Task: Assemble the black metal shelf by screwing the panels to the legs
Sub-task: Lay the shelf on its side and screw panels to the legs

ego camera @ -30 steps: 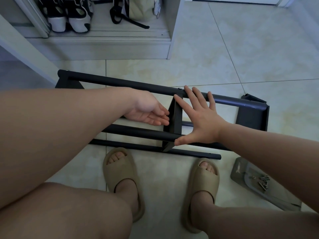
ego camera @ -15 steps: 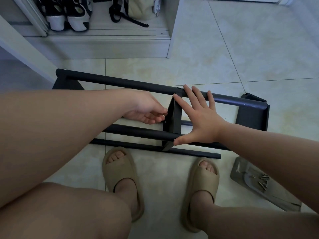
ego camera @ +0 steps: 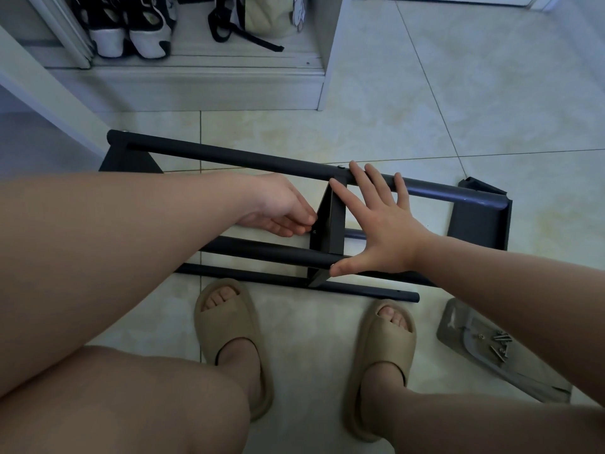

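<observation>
The black metal shelf lies on its side on the tiled floor, its long top leg tube [ego camera: 229,155] running left to right. A middle panel [ego camera: 330,224] stands upright between the tubes, and another panel [ego camera: 478,224] closes the right end. My left hand [ego camera: 278,208] reaches in from the left, fingertips pinching a small screw against the middle panel's left face. My right hand [ego camera: 386,231] is spread flat against that panel's right side, fingers on the top tube and thumb on the lower tube [ego camera: 262,249].
A grey plastic tray [ego camera: 465,326] with several loose screws [ego camera: 499,342] lies on the floor at the right. My feet in beige slippers [ego camera: 229,326] sit just before the shelf. A white cabinet [ego camera: 203,83] holding shoes stands behind it.
My left hand has moved right and closed its fingertips against the middle panel's left face. My right hand has stayed spread on the panel and tubes.
</observation>
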